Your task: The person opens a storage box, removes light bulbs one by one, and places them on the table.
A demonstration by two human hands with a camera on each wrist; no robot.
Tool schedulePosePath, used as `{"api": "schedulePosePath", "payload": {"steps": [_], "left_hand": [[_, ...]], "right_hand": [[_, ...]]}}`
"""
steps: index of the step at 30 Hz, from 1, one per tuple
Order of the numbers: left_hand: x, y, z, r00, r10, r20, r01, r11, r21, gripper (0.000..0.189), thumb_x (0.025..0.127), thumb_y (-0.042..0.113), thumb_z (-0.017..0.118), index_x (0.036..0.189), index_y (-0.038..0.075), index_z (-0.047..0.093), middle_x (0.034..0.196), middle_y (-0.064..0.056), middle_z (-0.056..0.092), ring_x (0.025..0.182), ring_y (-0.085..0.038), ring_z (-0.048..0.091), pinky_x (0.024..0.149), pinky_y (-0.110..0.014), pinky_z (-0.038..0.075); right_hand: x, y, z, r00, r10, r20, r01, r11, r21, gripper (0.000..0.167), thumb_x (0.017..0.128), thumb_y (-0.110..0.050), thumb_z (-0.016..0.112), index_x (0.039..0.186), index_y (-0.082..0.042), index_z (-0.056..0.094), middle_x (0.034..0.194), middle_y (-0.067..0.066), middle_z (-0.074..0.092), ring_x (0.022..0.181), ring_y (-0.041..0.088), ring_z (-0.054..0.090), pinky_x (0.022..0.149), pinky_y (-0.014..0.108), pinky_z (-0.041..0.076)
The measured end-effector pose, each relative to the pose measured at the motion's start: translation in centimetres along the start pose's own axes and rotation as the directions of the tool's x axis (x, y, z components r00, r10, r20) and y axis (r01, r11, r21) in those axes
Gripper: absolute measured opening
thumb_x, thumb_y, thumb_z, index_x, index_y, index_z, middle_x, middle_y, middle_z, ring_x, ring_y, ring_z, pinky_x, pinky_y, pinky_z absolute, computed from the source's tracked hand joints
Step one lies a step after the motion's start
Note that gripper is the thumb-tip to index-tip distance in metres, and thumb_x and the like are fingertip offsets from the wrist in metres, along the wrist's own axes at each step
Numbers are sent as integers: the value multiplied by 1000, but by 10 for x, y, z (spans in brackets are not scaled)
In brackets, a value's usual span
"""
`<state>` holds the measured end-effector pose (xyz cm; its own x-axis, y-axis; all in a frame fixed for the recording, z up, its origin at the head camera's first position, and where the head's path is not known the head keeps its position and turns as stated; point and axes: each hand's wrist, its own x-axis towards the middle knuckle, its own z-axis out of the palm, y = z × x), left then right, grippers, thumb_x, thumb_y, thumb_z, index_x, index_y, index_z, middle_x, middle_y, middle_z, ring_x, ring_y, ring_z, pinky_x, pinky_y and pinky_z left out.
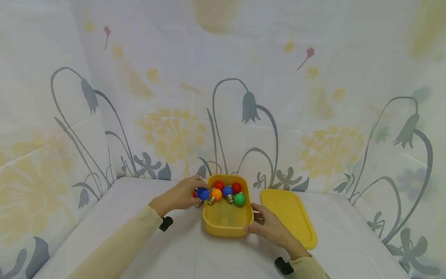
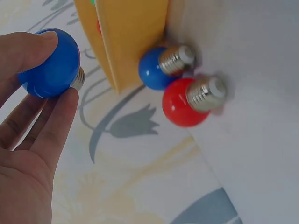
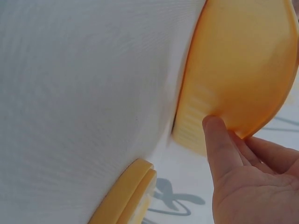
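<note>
My left hand (image 1: pixel 182 195) pinches a blue light bulb (image 2: pixel 53 65) between thumb and fingers, beside the left wall of a yellow plastic box (image 1: pixel 226 231). Its silver screw base shows past the fingertips in the left wrist view. Another blue bulb (image 2: pixel 154 70) and a red bulb (image 2: pixel 183 103) lie on the table close by the box's outer wall. Inside the box, red, orange (image 1: pixel 216 194), blue (image 1: pixel 227 190) and green (image 1: pixel 239 199) bulbs are gathered toward the far end. Around the near right corner, my right hand (image 1: pixel 267 226) touches the box with fairly straight thumb and fingers.
A yellow lid (image 1: pixel 289 217) lies flat on the white-covered table (image 1: pixel 167 248), right of the box and behind the right hand. Floral cloth (image 1: pixel 223 116) hangs at the back and both sides. A black band (image 1: pixel 283 266) is at the right wrist.
</note>
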<state>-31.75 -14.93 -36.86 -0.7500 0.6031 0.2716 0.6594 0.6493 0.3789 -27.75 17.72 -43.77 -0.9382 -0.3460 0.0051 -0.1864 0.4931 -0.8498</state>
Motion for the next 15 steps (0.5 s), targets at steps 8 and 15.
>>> {"api": "schedulePosePath", "payload": {"steps": [8,15], "left_hand": [[-19,-19,-11,998,-17,-53,17,1000,-9,36,80,3,72,115,6,65,110,-5,58,94,-17,56,85,-34,53],[-32,-38,-12,997,-42,-72,42,999,6,34,78,0,72,111,3,65,107,-7,58,92,-19,57,85,-39,52]], "right_hand": [[0,4,-1,1000,-2,1,2,1000,4,85,79,-37,76,146,-6,34,143,17,42,125,35,48,99,47,44],[2,4,0,1000,-6,2,6,1000,12,86,79,-36,77,146,-7,34,144,16,41,126,36,47,99,47,43]]}}
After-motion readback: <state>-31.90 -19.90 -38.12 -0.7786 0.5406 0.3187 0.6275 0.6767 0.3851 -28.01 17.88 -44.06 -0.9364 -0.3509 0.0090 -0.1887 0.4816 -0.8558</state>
